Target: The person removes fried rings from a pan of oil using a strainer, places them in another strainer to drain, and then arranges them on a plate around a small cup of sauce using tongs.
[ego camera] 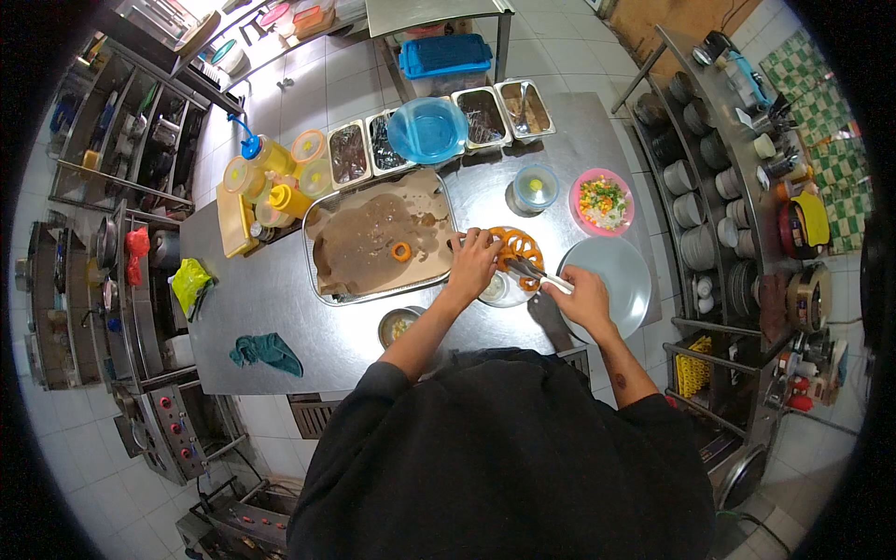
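My right hand [582, 297] is closed on the white handle of a utensil, seemingly kitchen tongs [542, 276], whose metal end lies over fried onion rings [519, 243] on a round plate [509, 299]. At the plate's left side is my left hand [474, 260], with a dark object partly hidden under its fingers; what it grips is unclear. A small cup of pale sauce [494, 286] stands on the same plate. Left of the hands, one more onion ring [401, 252] lies on brown paper [364, 234] in a metal tray [378, 294].
Near my right hand lies a large grey plate [619, 287]. Behind it stand a pink bowl of chopped vegetables [602, 203] and a lidded tub [536, 187]. Metal food pans [480, 115] line the back. A small bowl [396, 326] and green cloth [268, 353] are nearer me.
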Motion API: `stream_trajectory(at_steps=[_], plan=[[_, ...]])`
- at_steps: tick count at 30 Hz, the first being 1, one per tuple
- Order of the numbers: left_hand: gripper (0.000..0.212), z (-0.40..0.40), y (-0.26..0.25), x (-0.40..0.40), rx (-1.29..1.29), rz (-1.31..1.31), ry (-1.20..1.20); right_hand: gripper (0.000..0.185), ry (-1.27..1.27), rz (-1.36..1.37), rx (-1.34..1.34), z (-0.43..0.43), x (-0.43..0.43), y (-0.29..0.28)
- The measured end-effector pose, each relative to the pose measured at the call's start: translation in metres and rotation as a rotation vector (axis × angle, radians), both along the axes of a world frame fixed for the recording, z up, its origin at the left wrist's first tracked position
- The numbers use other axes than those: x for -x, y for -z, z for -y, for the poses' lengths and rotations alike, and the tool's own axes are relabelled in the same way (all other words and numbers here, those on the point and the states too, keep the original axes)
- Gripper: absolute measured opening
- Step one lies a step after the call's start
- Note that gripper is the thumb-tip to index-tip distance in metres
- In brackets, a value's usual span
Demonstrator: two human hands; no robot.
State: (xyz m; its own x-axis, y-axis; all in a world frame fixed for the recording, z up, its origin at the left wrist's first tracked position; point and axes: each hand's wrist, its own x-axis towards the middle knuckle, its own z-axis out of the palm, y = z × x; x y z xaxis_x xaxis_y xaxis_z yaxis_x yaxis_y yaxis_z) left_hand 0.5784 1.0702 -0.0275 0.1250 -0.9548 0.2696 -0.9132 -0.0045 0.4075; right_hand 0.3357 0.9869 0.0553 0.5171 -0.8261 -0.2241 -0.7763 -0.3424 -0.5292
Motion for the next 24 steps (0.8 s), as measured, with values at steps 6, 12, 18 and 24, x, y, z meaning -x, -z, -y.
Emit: stream_trajectory(at_steps=[6, 12, 18, 24], plan=[[0.046, -0.001, -0.002, -0.002, -0.013, 0.000, 0.004, 0.044, -0.019, -0.043, 0.002, -0.002, -0.008, -0.018], [0.048, -0.005, -0.004, -0.005, -0.009, -0.011, -0.010, 0.040, -0.045, -0.059, 0.052, -0.002, -0.014, -0.031], [0.048, -0.014, -0.014, -0.006, 0.041, -0.067, -0.087, 0.039, -0.080, -0.071, 0.074, -0.003, -0.019, -0.038], [0.040, -0.041, -0.040, -0.056, 0.110, -0.230, -0.327, 0.038, -0.063, 0.002, 0.160, -0.004, -0.018, -0.045]])
